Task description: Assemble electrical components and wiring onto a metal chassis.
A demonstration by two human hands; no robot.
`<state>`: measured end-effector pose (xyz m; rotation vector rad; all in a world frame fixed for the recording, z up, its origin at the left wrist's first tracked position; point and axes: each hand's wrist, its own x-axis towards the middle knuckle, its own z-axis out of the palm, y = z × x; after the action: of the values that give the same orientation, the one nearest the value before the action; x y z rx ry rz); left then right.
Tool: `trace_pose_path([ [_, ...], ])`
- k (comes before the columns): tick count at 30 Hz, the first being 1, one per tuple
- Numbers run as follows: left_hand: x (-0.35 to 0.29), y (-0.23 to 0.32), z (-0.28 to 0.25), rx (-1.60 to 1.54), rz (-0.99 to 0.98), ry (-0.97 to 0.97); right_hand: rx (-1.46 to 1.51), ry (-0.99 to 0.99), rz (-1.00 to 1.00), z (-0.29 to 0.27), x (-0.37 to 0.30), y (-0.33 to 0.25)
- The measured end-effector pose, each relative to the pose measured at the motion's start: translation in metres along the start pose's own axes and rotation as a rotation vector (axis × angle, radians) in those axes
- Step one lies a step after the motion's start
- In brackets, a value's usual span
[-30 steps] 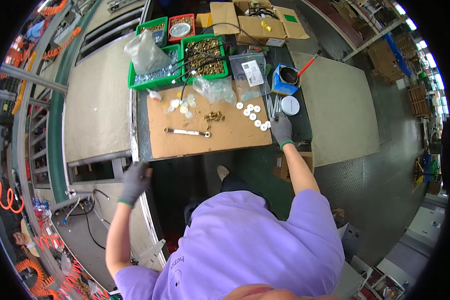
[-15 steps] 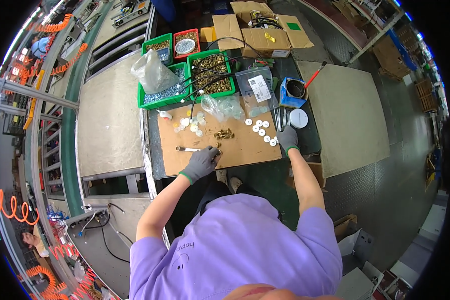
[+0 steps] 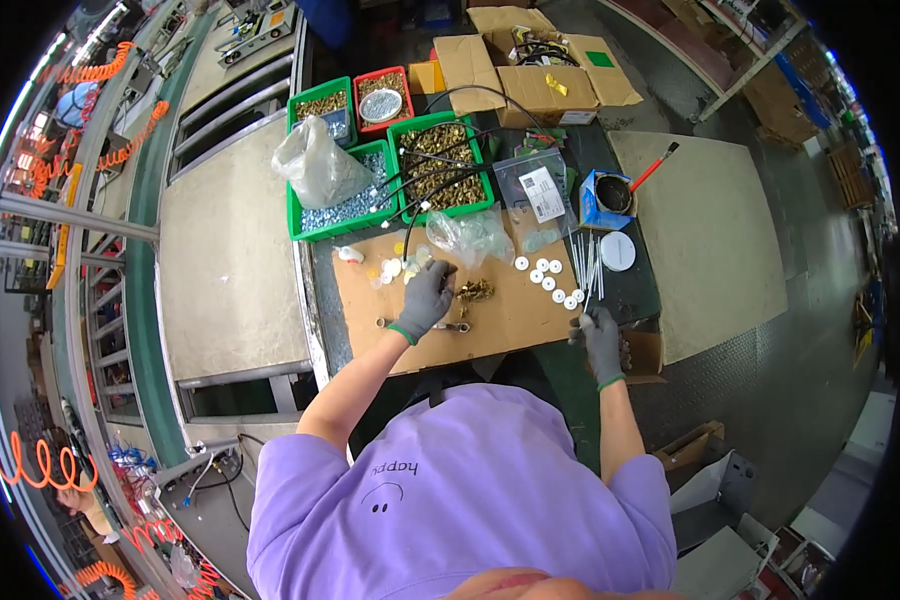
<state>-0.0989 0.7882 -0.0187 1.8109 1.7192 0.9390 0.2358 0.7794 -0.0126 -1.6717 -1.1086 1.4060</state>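
My left hand (image 3: 425,300), in a grey glove, lies on the brown cardboard sheet (image 3: 510,325) that covers the bench. Its fingertips are beside a small pile of brass fittings (image 3: 475,291) and the end of a black hose (image 3: 448,268). A metal wrench (image 3: 450,326) lies just under its palm. My right hand (image 3: 602,342), also gloved, is at the bench's front right corner. Its fingers touch the near ends of several thin metal rods (image 3: 587,268). Whether they grip one is hidden. White discs (image 3: 548,281) lie between my hands.
Behind the cardboard stand green bins of brass parts (image 3: 450,170) and silvery parts (image 3: 345,205), a red bin (image 3: 382,95), clear plastic bags (image 3: 315,160), a blue tub with a red-handled brush (image 3: 610,195), a white lid (image 3: 618,251) and open cardboard boxes (image 3: 530,70). A grey side table (image 3: 230,260) stands to the left.
My left hand rose from beside my body onto the cardboard and moved forward to the brass fittings. My right hand has stayed by the rods.
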Motion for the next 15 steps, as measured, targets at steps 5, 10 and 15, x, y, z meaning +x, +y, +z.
trace_pose_path([
  [5,0.050,0.016,-0.003,-0.057,0.012,0.098,0.340,-0.060,0.191,0.003,-0.015,0.002],
  [10,0.076,0.056,0.004,-0.004,0.068,0.283,0.205,-0.173,0.050,-0.011,-0.009,-0.009],
  [15,0.063,0.074,0.014,-0.003,0.039,0.215,0.194,-0.213,0.051,-0.034,-0.002,-0.009],
])
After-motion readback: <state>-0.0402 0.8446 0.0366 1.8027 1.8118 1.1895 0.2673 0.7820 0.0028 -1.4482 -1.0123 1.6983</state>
